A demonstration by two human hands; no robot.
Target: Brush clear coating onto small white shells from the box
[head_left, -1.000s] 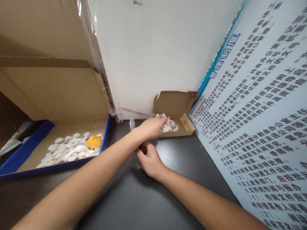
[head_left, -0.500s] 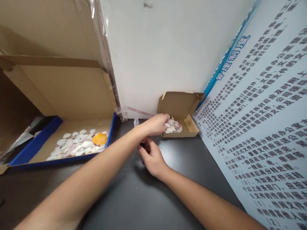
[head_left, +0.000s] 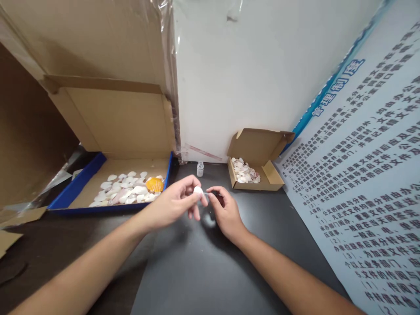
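My left hand [head_left: 183, 199] pinches a small white seashell [head_left: 198, 190] between thumb and fingers, above the dark table. Facing it from the right, my right hand [head_left: 226, 212] is closed on a thin, light stick [head_left: 206, 193] whose tip points at the shell. Whether tip and shell touch, I cannot tell; the rest of the stick is hidden by the fingers. Just behind both hands stands a small clear glass bottle [head_left: 200, 169], upright and without a visible cap.
An open cardboard box [head_left: 272, 187] with small shells stands at the right, near a printed wall poster [head_left: 361, 175]. To the left, a larger blue-edged box [head_left: 65, 199] holds many white shells and one orange scallop shell [head_left: 154, 184]. A white panel [head_left: 223, 87] rises behind.
My left hand has come out of the right box and back toward me, now with a shell. My right hand has turned, showing the stick. The view has shifted left.
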